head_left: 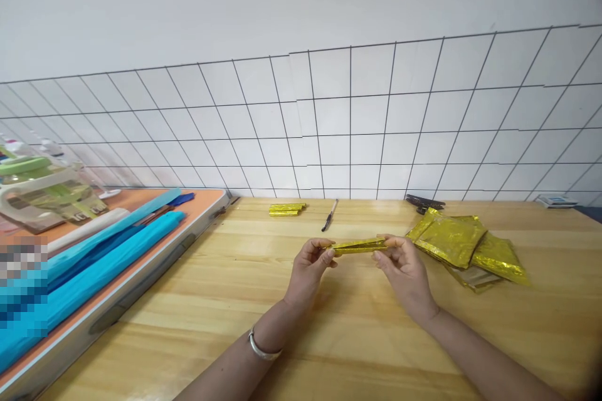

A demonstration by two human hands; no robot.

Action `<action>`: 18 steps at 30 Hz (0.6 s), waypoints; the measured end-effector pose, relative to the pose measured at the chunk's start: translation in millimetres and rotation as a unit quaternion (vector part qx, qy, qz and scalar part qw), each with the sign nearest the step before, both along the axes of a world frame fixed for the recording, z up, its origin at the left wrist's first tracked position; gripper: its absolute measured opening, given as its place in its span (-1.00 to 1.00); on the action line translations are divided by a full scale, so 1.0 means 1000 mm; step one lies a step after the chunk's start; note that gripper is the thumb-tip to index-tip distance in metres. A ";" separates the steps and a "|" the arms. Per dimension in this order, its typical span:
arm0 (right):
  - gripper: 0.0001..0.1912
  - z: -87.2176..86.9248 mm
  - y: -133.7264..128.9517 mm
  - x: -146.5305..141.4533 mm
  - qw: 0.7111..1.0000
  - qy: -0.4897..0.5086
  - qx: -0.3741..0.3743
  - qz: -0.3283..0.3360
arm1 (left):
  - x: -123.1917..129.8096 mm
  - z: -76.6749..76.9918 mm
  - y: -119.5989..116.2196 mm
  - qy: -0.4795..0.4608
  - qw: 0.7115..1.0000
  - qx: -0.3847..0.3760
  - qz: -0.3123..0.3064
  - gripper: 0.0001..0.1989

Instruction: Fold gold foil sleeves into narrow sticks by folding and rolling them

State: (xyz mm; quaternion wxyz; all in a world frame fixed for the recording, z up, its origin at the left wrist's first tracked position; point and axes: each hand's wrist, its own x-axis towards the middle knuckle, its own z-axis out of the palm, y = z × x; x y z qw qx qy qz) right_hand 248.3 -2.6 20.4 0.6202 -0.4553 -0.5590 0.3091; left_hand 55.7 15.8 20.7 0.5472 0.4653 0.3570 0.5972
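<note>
Between my two hands, a narrow folded strip of gold foil paper [358,247] is held level above the wooden table [188,338]. My left hand [310,266] pinches its left end, thumb in front. At the right end, my right hand [404,269] grips it between thumb and fingers. A gap shows along the strip between its folded layers. Beyond my left hand lie folded gold foil rolls [286,209]. To the right of my right hand is a loose pile of flat gold foil sheets [446,241].
A pen [330,215] lies behind the strip. A black clip-like object [424,203] sits near the wall behind the foil pile. On the left, an orange-topped surface [141,200] carries blue rolls [108,276] and a clear jug with a green lid [47,191]. A small flat stack [556,201] is at the back right.
</note>
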 end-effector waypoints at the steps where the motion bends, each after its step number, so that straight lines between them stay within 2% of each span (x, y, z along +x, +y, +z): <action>1: -0.71 0.000 0.000 0.001 1.000 -0.001 -0.009 -0.002 | 0.000 -0.001 0.000 -0.002 1.000 -0.001 -0.001 -0.75; 6: -0.67 -0.001 0.001 0.004 0.999 0.019 -0.030 0.003 | 0.002 -0.003 -0.002 -0.005 1.000 -0.008 -0.005 -0.74; 18: -0.77 0.006 -0.002 0.005 1.000 0.011 -0.007 0.027 | 0.006 -0.002 -0.004 -0.007 1.000 -0.018 0.019 -0.74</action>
